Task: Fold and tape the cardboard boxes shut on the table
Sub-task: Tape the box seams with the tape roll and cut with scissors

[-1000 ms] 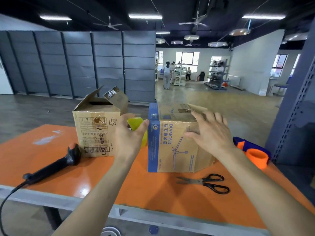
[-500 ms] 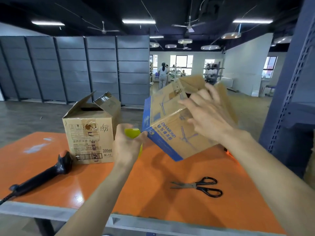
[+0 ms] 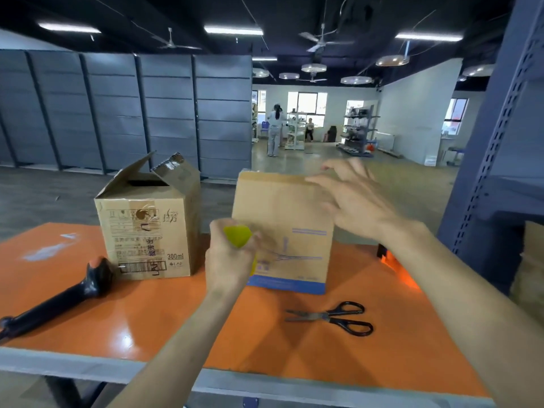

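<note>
A brown cardboard box with blue print (image 3: pixel 291 219) stands on end on the orange table (image 3: pixel 153 319), its blue band at the bottom. My right hand (image 3: pixel 353 198) is spread at the box's upper right edge, fingers straight and blurred. My left hand (image 3: pixel 229 260) grips a yellow-green tape roll (image 3: pixel 238 235) just in front of the box's lower left corner. A second cardboard box (image 3: pixel 147 228) with its top flaps up stands to the left.
Black-handled scissors (image 3: pixel 335 318) lie on the table in front of the printed box. A black barcode scanner (image 3: pixel 59 295) lies at the left with its cable off the edge. An orange object (image 3: pixel 391 260) shows behind my right forearm. Grey shelving stands at the right.
The printed box was lifted and tipped by my right hand, then set down on end with a different face toward me. My left hand kept the tape roll.
</note>
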{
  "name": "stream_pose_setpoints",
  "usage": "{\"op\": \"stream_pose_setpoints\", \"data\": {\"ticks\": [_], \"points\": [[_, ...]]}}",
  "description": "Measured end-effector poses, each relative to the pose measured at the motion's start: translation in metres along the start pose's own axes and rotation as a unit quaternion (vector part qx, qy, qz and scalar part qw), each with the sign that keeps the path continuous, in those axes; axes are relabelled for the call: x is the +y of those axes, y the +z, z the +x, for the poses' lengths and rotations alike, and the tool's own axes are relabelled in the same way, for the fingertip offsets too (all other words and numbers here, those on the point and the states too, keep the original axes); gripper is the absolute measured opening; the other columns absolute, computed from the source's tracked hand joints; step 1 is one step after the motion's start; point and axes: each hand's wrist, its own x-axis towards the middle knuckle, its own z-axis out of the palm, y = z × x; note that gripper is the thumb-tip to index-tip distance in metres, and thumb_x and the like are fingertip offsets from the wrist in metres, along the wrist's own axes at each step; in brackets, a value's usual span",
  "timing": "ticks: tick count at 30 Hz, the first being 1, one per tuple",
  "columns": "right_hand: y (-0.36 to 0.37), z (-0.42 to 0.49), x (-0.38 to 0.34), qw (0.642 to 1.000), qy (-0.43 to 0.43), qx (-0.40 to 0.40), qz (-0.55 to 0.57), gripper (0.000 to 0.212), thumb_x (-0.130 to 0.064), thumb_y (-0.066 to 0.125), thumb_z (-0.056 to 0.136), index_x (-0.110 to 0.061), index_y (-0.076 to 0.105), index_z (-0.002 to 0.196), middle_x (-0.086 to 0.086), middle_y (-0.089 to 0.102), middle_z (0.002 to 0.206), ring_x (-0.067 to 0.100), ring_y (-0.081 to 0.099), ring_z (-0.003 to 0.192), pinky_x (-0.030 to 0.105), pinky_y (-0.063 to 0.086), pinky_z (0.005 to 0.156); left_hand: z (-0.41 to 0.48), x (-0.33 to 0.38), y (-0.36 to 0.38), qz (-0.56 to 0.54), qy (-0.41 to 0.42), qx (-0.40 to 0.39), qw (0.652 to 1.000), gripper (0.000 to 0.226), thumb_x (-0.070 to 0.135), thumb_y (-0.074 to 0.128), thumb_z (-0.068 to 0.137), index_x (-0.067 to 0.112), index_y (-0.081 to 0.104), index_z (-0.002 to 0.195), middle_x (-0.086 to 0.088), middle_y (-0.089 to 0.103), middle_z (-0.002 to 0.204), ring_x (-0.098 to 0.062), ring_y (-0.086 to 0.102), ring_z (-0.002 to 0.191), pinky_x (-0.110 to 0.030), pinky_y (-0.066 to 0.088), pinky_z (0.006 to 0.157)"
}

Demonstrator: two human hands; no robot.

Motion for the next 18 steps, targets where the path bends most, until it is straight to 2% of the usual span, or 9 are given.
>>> {"op": "stream_pose_setpoints", "data": {"ticks": [3, 6, 8, 10, 11, 13, 14, 16, 18], "points": [[0.017, -0.015, 0.018, 0.995, 0.089, -0.005, 0.055, 0.074, -0.024, 0.064, 0.097, -0.031, 0.024, 0.159, -0.001, 0.029, 0.155, 0.022, 0.024, 0.141, 0.043, 0.026, 0.119, 0.009, 0.007, 0.003, -0.007, 0.007, 0.053, 0.999, 0.045, 0.043, 0.079, 0.084, 0.034, 0.044, 0.112, 0.013, 0.06, 0.096, -0.022, 0.06, 0.095, -0.04, 0.049, 0.082], [0.039, -0.028, 0.029, 0.947, 0.235, -0.064, 0.211, 0.085, -0.041, 0.06, 0.099, -0.031, 0.003, 0.162, -0.003, 0.014, 0.168, 0.022, 0.019, 0.153, 0.04, 0.022, 0.121, 0.016, 0.007, 0.004, -0.012, 0.01, 0.066, 0.998, 0.051, 0.042, 0.079, 0.084, 0.033, 0.04, 0.117, 0.005, 0.059, 0.11, -0.024, 0.059, 0.104, -0.044, 0.049, 0.092], [0.055, -0.035, 0.032, 0.904, 0.269, -0.129, 0.305, 0.081, -0.053, 0.054, 0.1, -0.036, 0.004, 0.162, -0.01, 0.012, 0.169, 0.016, 0.021, 0.153, 0.038, 0.022, 0.121, 0.017, 0.005, 0.007, 0.004, 0.001, 0.055, 0.998, 0.053, 0.043, 0.079, 0.084, 0.03, 0.04, 0.118, -0.001, 0.059, 0.116, -0.025, 0.058, 0.106, -0.044, 0.049, 0.092], [0.065, -0.041, 0.028, 0.884, 0.242, -0.183, 0.354, 0.074, -0.065, 0.05, 0.096, -0.043, 0.017, 0.159, -0.016, 0.027, 0.164, 0.012, 0.034, 0.147, 0.036, 0.028, 0.12, 0.015, 0.001, 0.012, 0.018, -0.003, 0.04, 0.999, 0.054, 0.045, 0.079, 0.083, 0.028, 0.041, 0.118, -0.001, 0.06, 0.116, -0.026, 0.059, 0.105, -0.042, 0.049, 0.09], [0.069, -0.043, 0.021, 0.883, 0.215, -0.201, 0.366, 0.071, -0.067, 0.05, 0.094, -0.043, 0.026, 0.156, -0.02, 0.038, 0.157, 0.01, 0.041, 0.141, 0.03, 0.033, 0.117, 0.014, -0.001, 0.014, 0.018, -0.004, 0.03, 0.999, 0.056, 0.046, 0.079, 0.083, 0.027, 0.042, 0.12, -0.001, 0.06, 0.116, -0.026, 0.06, 0.105, -0.044, 0.05, 0.091], [0.074, -0.044, 0.0, 0.899, 0.166, -0.183, 0.361, 0.055, -0.055, 0.056, 0.097, -0.04, 0.041, 0.148, -0.031, 0.051, 0.133, 0.009, 0.051, 0.129, 0.007, 0.037, 0.1, 0.013, -0.006, 0.019, 0.012, -0.008, 0.005, 1.0, 0.06, 0.05, 0.079, 0.082, 0.028, 0.041, 0.122, -0.002, 0.059, 0.118, -0.026, 0.061, 0.108, -0.047, 0.051, 0.094], [0.077, -0.044, -0.012, 0.917, 0.148, -0.16, 0.334, 0.048, -0.046, 0.059, 0.098, -0.04, 0.045, 0.143, -0.024, 0.053, 0.126, 0.014, 0.054, 0.122, 0.006, 0.038, 0.094, 0.014, -0.007, 0.021, 0.008, -0.009, -0.008, 1.0, 0.062, 0.052, 0.08, 0.081, 0.03, 0.04, 0.122, -0.002, 0.058, 0.12, -0.025, 0.059, 0.111, -0.047, 0.051, 0.096], [0.081, -0.045, -0.04, 0.955, 0.124, -0.112, 0.244, 0.043, -0.038, 0.059, 0.097, -0.036, 0.046, 0.138, -0.002, 0.047, 0.125, 0.025, 0.054, 0.116, 0.028, 0.047, 0.096, 0.017, -0.009, 0.022, -0.003, -0.009, -0.032, 0.999, 0.067, 0.057, 0.081, 0.078, 0.03, 0.039, 0.123, 0.001, 0.057, 0.122, -0.022, 0.057, 0.117, -0.044, 0.05, 0.098], [0.082, -0.045, -0.07, 0.981, 0.107, -0.057, 0.154, 0.037, -0.035, 0.058, 0.097, -0.023, 0.049, 0.131, 0.003, 0.041, 0.118, 0.027, 0.05, 0.113, 0.039, 0.05, 0.083, 0.017, -0.007, 0.02, -0.017, -0.011, -0.057, 0.998, 0.077, 0.066, 0.08, 0.07, 0.028, 0.042, 0.125, 0.01, 0.058, 0.114, -0.012, 0.06, 0.111, -0.033, 0.052, 0.09]]}}
